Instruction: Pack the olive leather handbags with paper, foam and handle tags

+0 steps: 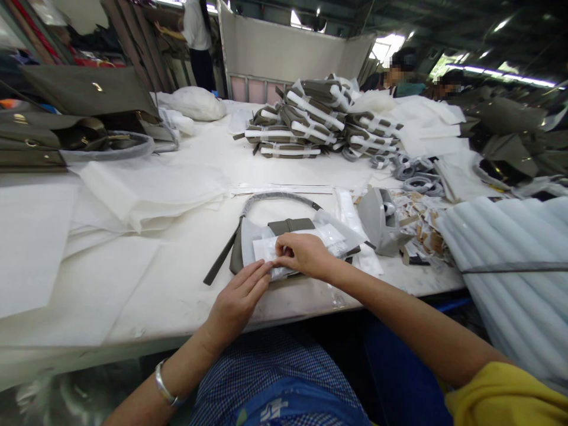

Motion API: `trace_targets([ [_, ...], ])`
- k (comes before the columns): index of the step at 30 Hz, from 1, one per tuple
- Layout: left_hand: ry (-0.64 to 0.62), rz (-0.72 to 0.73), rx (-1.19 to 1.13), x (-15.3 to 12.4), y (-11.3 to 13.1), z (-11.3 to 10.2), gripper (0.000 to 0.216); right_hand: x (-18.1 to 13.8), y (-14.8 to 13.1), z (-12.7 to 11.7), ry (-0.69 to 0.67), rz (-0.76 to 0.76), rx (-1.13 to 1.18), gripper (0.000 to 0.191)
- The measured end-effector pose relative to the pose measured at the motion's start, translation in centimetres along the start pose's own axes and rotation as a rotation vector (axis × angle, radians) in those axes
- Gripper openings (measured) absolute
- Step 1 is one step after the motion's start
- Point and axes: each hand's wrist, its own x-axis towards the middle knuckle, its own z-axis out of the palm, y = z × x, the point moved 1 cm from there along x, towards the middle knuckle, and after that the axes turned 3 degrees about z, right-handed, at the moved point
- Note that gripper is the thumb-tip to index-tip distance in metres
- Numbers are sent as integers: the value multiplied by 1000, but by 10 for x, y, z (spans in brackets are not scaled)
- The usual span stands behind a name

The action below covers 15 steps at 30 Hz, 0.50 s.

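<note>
An olive-grey handbag (290, 226) lies flat near the table's front edge, its wrapped handle (279, 197) arching away from me and a strap (222, 260) trailing left. White wrapping paper (266, 248) and clear plastic (332, 236) cover its front. My left hand (237, 299) lies flat with straight fingers pressing the paper's lower left edge. My right hand (302, 253) curls over the paper, fingertips pinching it against the bag.
Stacks of white tissue sheets (146, 189) lie at left. A pile of wrapped olive bags (310, 121) sits at the back centre. Foam rolls (510, 248) lie at right, beside paper scraps (421, 225) and tape rings (417, 171). Other people work at the far side.
</note>
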Motion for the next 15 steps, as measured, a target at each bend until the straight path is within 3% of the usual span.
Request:
trace_targets([
  [7,-6,-53,89,6,4,0,30,3,0,-2,-13,-37,33,19],
  [12,-37,-27,139,7,3,1,27,-19,4,-4,105,-135,82,10],
  [15,-26,3,163,6,2,2,26,-41,16,-21,233,-116,87,3],
])
